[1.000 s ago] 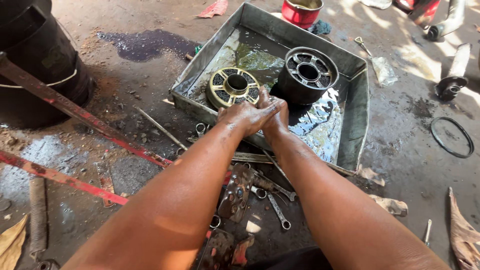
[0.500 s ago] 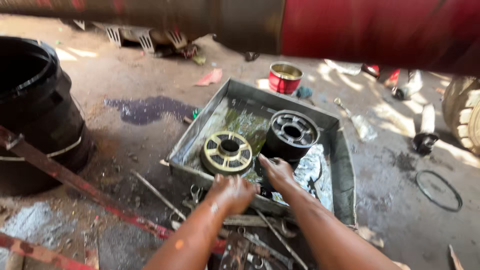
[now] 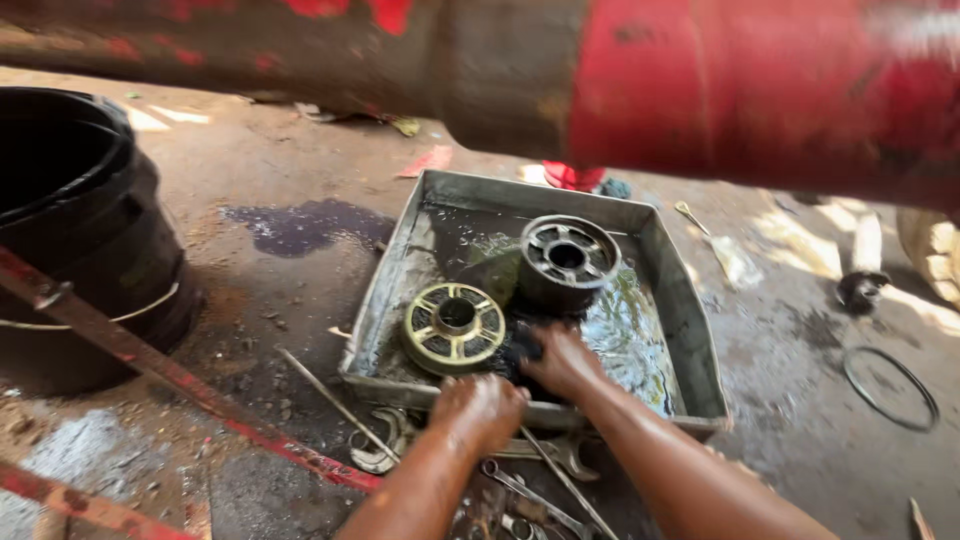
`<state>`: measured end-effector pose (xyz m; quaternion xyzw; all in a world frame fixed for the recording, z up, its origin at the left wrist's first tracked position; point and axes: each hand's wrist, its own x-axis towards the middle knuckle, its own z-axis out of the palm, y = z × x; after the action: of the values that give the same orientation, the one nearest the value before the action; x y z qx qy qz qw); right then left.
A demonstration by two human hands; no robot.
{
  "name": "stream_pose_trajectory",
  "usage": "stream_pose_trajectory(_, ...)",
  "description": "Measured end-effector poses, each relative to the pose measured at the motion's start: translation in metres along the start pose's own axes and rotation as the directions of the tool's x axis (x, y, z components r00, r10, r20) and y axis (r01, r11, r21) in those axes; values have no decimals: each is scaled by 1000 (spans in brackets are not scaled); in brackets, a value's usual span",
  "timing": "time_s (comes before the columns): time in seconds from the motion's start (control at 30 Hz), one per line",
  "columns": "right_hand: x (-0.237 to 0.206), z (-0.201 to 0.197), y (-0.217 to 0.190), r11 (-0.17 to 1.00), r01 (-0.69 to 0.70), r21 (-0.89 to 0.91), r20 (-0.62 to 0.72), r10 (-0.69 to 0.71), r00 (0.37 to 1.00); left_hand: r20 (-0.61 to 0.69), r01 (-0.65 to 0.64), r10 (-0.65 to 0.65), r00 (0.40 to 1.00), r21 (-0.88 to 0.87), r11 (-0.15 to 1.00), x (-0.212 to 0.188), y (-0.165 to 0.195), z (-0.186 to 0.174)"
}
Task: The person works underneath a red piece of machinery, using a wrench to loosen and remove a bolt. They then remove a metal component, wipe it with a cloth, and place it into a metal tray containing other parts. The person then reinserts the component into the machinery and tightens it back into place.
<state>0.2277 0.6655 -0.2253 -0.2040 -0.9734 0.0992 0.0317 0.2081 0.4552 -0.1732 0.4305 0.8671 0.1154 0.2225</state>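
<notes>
Both oily hands at a grey metal tray point(image 3: 690, 310).
Left hand point(image 3: 482, 408) curled on the rim; right hand point(image 3: 562, 362) seemingly gripping a dark part beside the brass-coloured slotted disc point(image 3: 453, 325).

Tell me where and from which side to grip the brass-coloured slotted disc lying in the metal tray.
Grip the brass-coloured disc by its outer rim, coming from above on its near side. It lies flat in the oily tray, so the rim and the centre hole are the exposed holds; a finger hooked in the hole may help, since it looks slick. The left hand is nearest.
</notes>
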Motion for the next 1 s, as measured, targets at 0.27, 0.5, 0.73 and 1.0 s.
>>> stream_pose_trajectory(0.27, -14, 12, -21, 990, -117, -74, 70, 122, 990, 21, 200, -200, 980, 11, 980, 21, -21, -1)
stream_pose_trajectory(0.5, -2, 26, -5, 987, 55, -153, -119, -74, 990, 7, 298, -298, 954, 8, 954, 56, -17, 2)
stream_pose_trajectory(0.73, 9, 38, 15, 822, -244, 514, 406, 17, 914, -31, 308, -314, 949, -122, 944, 46, -36, 3)
stream_pose_trajectory(1.0, -16, -7, -26, 944, -91, 318, -192, 158, 969, 74, 206, -195, 978, -183, 961, 64, -65, 25)
